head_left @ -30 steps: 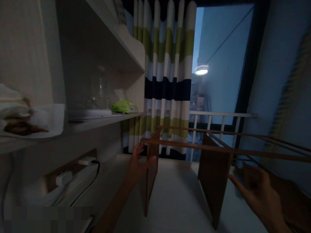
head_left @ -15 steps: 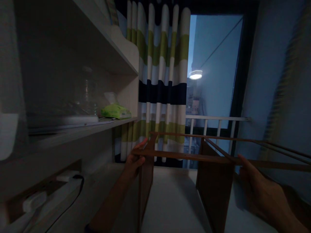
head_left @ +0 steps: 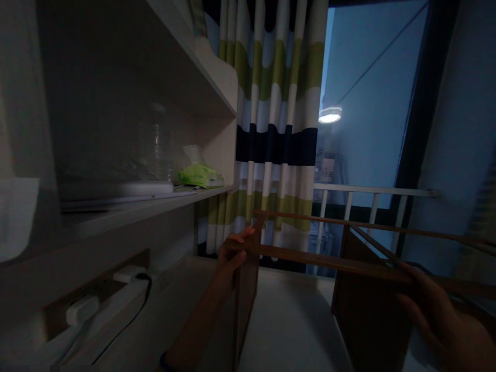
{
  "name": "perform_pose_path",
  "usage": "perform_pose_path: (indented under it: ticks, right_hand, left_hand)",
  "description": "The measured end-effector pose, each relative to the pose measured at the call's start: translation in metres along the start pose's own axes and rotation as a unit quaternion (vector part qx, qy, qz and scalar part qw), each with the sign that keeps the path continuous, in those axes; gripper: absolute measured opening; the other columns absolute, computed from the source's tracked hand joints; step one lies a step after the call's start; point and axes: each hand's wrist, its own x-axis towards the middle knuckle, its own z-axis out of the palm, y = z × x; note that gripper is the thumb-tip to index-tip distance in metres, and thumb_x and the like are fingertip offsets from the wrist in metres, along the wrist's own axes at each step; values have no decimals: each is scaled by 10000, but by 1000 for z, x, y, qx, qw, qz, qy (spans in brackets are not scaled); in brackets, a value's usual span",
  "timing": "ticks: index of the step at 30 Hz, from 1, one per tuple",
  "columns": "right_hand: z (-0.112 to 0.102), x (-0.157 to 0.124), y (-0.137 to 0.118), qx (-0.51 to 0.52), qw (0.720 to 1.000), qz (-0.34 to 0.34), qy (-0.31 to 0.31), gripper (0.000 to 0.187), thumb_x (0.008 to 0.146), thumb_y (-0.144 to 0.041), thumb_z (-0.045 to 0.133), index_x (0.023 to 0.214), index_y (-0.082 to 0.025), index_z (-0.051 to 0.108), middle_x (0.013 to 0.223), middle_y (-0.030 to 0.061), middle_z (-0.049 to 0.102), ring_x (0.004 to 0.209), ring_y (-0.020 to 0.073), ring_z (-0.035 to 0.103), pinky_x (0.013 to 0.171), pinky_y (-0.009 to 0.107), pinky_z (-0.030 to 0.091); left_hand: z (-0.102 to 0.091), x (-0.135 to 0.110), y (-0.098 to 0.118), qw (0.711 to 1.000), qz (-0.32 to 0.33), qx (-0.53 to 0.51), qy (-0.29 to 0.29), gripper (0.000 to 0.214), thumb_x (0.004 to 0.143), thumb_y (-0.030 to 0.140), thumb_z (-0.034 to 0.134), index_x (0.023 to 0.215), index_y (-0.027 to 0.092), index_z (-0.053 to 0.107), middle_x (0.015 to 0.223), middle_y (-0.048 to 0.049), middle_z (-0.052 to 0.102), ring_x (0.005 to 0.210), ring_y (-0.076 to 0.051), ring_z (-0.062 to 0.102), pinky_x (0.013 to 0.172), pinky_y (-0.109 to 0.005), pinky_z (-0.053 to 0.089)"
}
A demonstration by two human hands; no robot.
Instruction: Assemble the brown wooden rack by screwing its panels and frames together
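Observation:
A brown wooden shelf unit (head_left: 306, 254) with upright side panels stands on the pale surface ahead of me. My left hand (head_left: 234, 253) is closed round its near left corner, the thumb in front and the fingers over the top. My right hand (head_left: 437, 305) holds the near rail further right, close to the dark middle panel (head_left: 368, 305). The fingers of that hand lie over the rail with the thumb below, partly lost in shadow.
On the left, a white shelf (head_left: 209, 194) carries a green tissue pack (head_left: 201, 176), a clear bottle (head_left: 157, 139) and papers. Below it are a power strip (head_left: 96, 292) with plugs and a black cord. Behind hang a striped curtain (head_left: 277, 144) and a white railing (head_left: 372, 190) before the window.
My view has turned left, so everything appears further right. The right hand's fingers have come over the near rail. My left hand keeps its hold on the corner.

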Motion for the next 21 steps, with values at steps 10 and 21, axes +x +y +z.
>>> perform_pose_path:
  ticks: [10, 21]
  right_hand:
    - [11, 0, -30, -94, 991, 55, 75, 476, 866, -390, 304, 1194, -62, 412, 444, -3, 462, 290, 176, 440, 285, 276, 322]
    - [8, 15, -46, -95, 990, -8, 105, 384, 868, -299, 306, 1165, -71, 386, 866, 143, 598, 343, 161, 501, 293, 280, 356]
  left_hand:
    - [2, 3, 0, 999, 33, 15, 23, 262, 625, 353, 684, 730, 231, 478, 844, 4, 589, 1116, -208, 454, 986, -378, 292]
    - [-9, 4, 6, 997, 56, -8, 49, 222, 633, 278, 684, 746, 220, 502, 784, 18, 552, 1010, -164, 497, 928, -302, 342]
